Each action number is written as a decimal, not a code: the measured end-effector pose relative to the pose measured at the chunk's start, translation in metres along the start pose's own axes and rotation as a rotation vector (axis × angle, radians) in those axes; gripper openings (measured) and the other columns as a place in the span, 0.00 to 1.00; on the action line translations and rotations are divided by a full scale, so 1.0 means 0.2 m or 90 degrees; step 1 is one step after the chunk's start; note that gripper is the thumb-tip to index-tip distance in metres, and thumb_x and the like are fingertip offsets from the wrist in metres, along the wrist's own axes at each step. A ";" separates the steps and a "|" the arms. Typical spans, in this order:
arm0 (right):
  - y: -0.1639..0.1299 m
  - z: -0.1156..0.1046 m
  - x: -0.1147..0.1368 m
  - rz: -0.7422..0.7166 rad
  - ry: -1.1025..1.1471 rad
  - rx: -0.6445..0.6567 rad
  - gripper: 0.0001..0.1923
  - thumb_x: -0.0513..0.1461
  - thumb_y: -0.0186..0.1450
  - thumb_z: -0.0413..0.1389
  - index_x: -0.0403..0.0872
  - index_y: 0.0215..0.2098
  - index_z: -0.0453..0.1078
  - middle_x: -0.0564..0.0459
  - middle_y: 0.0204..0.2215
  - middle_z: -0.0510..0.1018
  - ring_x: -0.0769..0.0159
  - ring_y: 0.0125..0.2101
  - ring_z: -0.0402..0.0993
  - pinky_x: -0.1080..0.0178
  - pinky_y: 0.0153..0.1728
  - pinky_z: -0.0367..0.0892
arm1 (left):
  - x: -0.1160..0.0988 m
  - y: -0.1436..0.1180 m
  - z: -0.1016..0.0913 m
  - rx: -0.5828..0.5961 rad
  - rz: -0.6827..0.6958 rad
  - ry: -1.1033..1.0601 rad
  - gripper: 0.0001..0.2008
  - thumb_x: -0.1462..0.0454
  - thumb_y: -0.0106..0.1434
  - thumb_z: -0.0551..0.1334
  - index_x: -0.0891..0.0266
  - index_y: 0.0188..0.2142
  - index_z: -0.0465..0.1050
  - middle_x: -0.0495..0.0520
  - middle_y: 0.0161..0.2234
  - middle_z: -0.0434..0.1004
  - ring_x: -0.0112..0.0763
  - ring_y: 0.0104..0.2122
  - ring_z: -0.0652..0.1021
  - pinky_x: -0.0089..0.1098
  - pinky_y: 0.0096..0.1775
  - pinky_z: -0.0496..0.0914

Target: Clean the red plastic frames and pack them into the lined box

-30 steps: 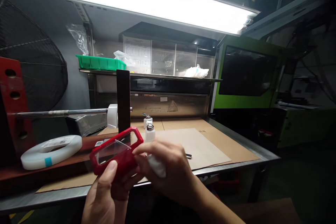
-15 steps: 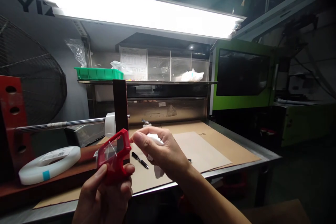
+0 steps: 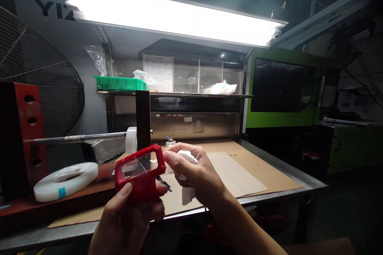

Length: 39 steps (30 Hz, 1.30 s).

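Fan guard (image 3: 36, 71) of wire at far left, behind an orange-red upright (image 3: 30, 127) with round holes. White tape reel (image 3: 64, 175) flat on the dark shelf below it, well apart from the hands. Steel rod (image 3: 86, 137) running level toward a dark post (image 3: 143, 117), with a green bin (image 3: 119, 83) on the shelf above.

Left hand (image 3: 128, 219) low in the middle, clenched on the bottom of a red plastic part (image 3: 140, 171), thumb pressed on its front face. Part held up over the near edge of the bench (image 3: 287, 167), above brown cardboard (image 3: 239, 167). Long axis roughly level, rising slightly to the right; clear window turned up and toward the camera, angled corner pointing right at the other hand.

Black pen (image 3: 164, 183) on the cardboard just behind the part, half covered by it. Small pump bottle (image 3: 170, 141) farther back, its lower part hidden behind the right hand.

Right hand (image 3: 194, 171) just beside the part's right end, fingers closed around a white cloth (image 3: 187, 175), one tail hanging below the palm. Cannot tell whether cloth and part touch. Green machine (image 3: 281, 87) at right, beyond the bench.
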State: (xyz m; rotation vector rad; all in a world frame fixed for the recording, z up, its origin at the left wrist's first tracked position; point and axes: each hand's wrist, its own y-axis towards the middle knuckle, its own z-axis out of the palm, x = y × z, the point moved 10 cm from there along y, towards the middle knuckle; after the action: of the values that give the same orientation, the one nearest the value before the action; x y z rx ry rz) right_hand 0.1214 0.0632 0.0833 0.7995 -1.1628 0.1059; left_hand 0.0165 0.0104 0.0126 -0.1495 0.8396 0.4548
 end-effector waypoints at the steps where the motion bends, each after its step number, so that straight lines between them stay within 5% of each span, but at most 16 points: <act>1: 0.00 0.00 -0.01 0.005 0.015 -0.001 0.15 0.47 0.54 0.62 0.43 0.26 0.69 0.64 0.13 0.60 0.80 0.13 0.50 0.73 0.13 0.47 | -0.01 0.00 0.01 0.016 0.002 0.002 0.09 0.64 0.54 0.60 0.64 0.26 0.80 0.57 0.19 0.80 0.29 0.14 0.72 0.25 0.18 0.68; 7: 0.09 0.03 0.00 0.013 0.114 -0.013 0.13 0.44 0.51 0.62 0.43 0.25 0.68 0.65 0.12 0.59 0.81 0.12 0.46 0.73 0.11 0.40 | -0.22 0.04 0.18 0.167 0.132 0.091 0.09 0.64 0.56 0.61 0.67 0.31 0.79 0.62 0.23 0.81 0.35 0.17 0.76 0.29 0.21 0.72; 13: 0.22 0.12 0.15 -0.042 0.188 0.025 0.04 0.37 0.49 0.57 0.44 0.23 0.67 0.65 0.10 0.58 0.82 0.10 0.45 0.73 0.10 0.38 | -0.44 0.12 0.37 0.259 0.227 0.141 0.13 0.62 0.47 0.69 0.69 0.32 0.78 0.60 0.23 0.81 0.39 0.22 0.79 0.31 0.23 0.75; 16: 0.27 0.14 0.24 -0.083 0.208 0.018 0.07 0.36 0.46 0.53 0.44 0.25 0.69 0.66 0.09 0.57 0.80 0.10 0.46 0.72 0.10 0.40 | -0.54 0.10 0.46 0.288 0.288 0.147 0.14 0.62 0.48 0.68 0.71 0.34 0.78 0.61 0.24 0.81 0.43 0.26 0.81 0.31 0.22 0.75; 20: 0.30 0.18 0.36 -0.128 0.202 0.030 0.10 0.36 0.45 0.52 0.45 0.26 0.71 0.66 0.10 0.57 0.80 0.10 0.47 0.71 0.10 0.42 | -0.66 0.09 0.50 0.299 0.330 0.128 0.16 0.64 0.47 0.68 0.71 0.36 0.77 0.64 0.29 0.81 0.49 0.33 0.81 0.38 0.28 0.78; 25: 0.30 0.25 0.41 -0.140 0.197 0.067 0.10 0.35 0.45 0.53 0.46 0.27 0.71 0.65 0.10 0.58 0.78 0.11 0.50 0.71 0.11 0.43 | -0.76 0.14 0.42 0.246 0.363 0.147 0.18 0.63 0.47 0.67 0.71 0.38 0.77 0.61 0.27 0.81 0.51 0.35 0.81 0.38 0.27 0.77; 29: 0.32 0.31 0.44 -0.150 0.209 0.098 0.08 0.34 0.45 0.54 0.45 0.25 0.70 0.65 0.10 0.59 0.79 0.11 0.49 0.72 0.11 0.43 | -0.86 0.07 0.43 0.234 0.456 0.172 0.17 0.63 0.48 0.68 0.68 0.38 0.77 0.56 0.27 0.81 0.46 0.34 0.81 0.30 0.25 0.76; 39: 0.39 0.29 0.71 -0.257 0.153 0.094 0.08 0.36 0.45 0.55 0.46 0.25 0.72 0.65 0.09 0.60 0.80 0.11 0.50 0.72 0.12 0.42 | -0.99 -0.10 0.72 0.420 0.531 0.135 0.04 0.69 0.52 0.64 0.70 0.28 0.77 0.52 0.18 0.79 0.30 0.21 0.79 0.22 0.22 0.72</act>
State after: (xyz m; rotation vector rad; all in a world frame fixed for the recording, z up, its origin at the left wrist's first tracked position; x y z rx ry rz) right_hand 0.0996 0.0387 0.2522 1.1062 -0.7567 -0.0480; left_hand 0.0098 -0.0296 0.2557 0.8044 1.2075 0.9176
